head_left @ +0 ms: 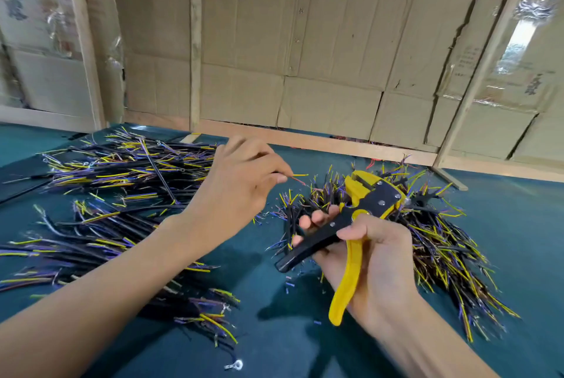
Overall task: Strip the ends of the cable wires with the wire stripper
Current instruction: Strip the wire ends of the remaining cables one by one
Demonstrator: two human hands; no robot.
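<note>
I see the right hand [370, 258] gripping the yellow-and-black wire stripper [355, 225], thumb over one handle, fingers curled under the black one, head pointing up and away. The left hand [241, 182] pinches a thin yellow wire [297, 176] whose tip juts right, just short of the stripper head, a small gap between them. Behind the right hand lies a cable pile [436, 240]; left of the left hand sprawl more cables [122, 170]. Bare green tabletop [268, 316] lies between my forearms. A wooden rail [305, 139] edges the far side.
</note>
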